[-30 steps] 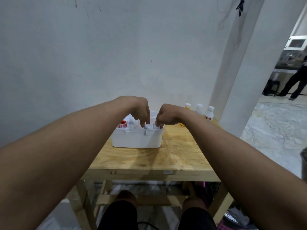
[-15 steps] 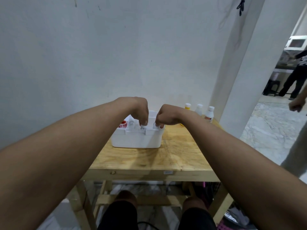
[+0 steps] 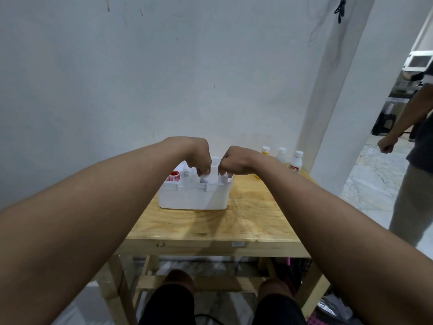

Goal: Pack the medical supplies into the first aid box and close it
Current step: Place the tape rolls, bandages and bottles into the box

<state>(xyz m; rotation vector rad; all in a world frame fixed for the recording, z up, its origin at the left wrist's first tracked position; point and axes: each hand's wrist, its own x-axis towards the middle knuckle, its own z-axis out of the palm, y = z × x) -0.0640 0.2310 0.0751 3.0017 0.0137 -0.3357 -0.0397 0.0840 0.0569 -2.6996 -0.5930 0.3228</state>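
Head view — first aid box [image 3: 193,197] directly beneath both grips.

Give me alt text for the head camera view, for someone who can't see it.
Two bare hands, left and right, each lower a small white item into an open white box on a wooden table. Three bottles stand at the table's far right, and a bystander stands at the right edge.
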